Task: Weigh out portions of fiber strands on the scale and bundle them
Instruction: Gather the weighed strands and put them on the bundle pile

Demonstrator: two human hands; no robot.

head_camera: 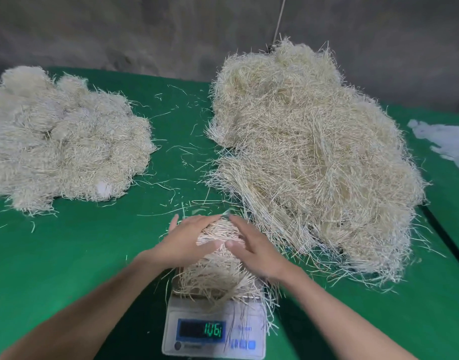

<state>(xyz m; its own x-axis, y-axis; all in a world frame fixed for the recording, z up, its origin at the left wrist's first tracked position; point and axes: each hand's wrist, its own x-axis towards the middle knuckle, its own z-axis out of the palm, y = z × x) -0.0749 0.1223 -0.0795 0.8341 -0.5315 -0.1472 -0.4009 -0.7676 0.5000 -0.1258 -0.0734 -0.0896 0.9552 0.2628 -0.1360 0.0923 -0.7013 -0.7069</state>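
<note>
Green cloth covers the work table (93, 255); a grey wall stands behind it.

Head view:
- The white digital scale (215, 331) sits at the near centre edge. Its display (201, 329) shows lit green digits.
- The portion of pale straw-coloured fiber strands (218, 279) lies on the scale platform and overhangs its edges.
- Your left hand (186, 242) and right hand (251, 245) grasp the far end of this portion from either side. Fingers and thumbs curve round it, and the fingertips nearly meet.
- The large loose pile of pale fibers (314, 157) lies right, near the scale.
- The heap of bunched fibers (62, 141) lies far left, well apart.
- White crumpled material (441, 141) lies at the right edge.
</note>
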